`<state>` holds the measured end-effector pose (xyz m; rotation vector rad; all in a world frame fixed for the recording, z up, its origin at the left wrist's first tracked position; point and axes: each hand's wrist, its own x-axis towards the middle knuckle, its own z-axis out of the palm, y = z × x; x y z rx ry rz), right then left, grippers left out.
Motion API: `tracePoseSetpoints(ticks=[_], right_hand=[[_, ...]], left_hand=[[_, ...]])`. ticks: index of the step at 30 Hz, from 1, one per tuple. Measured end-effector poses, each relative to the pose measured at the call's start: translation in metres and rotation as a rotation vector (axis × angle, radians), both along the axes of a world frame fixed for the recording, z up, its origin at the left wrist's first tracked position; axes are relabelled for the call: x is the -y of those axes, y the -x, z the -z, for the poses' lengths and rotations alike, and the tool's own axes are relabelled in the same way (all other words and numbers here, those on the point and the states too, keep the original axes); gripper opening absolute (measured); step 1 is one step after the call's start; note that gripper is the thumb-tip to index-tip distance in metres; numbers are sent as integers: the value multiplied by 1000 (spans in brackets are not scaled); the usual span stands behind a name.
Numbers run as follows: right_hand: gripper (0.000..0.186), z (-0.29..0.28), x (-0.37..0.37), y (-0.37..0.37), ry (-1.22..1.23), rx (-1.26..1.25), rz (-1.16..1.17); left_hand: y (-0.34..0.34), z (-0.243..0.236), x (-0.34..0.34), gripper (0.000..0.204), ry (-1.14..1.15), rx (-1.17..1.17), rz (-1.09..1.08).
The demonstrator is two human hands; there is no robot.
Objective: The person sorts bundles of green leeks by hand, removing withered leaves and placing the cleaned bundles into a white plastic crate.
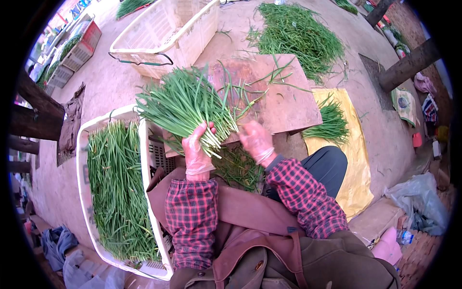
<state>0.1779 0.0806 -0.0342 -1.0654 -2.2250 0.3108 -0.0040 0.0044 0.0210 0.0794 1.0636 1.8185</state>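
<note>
A thick bunch of garlic chives [185,98] lies across the low reddish board [293,103], leaves toward the far left and pale stem ends toward me. My left hand [195,149], in a clear plastic glove, is closed around the stems, its thumb on top. Just to the right of the stem ends is my gloved right hand [256,140], its fingers bent and drawn together, slightly blurred. What they pinch, if anything, does not show. Loose chive leaves [250,94] lie scattered on the board beyond both hands.
To my left stands a white plastic crate [83,183] packed with chives. A second white crate [187,45] sits beyond the board. At the far right is a chive heap [301,36]; a smaller bunch [329,123] rests on a yellow sack [353,178]. Trimmings [238,168] lie below the board.
</note>
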Motion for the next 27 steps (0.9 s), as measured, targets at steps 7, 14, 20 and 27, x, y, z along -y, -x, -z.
tracePoseSetpoints(ticks=[7, 14, 20, 27], right_hand=[[14, 10, -9, -5, 315, 89, 56], [15, 17, -12, 0, 114, 197, -6], [8, 6, -33, -18, 363, -196, 143], [8, -82, -53, -28, 370, -597, 122]], left_hand=[[7, 13, -1, 29, -118, 101, 19], [8, 19, -2, 33, -234, 244, 201], [4, 2, 2, 41, -234, 44, 121], [3, 3, 1, 45, -321, 168, 112]])
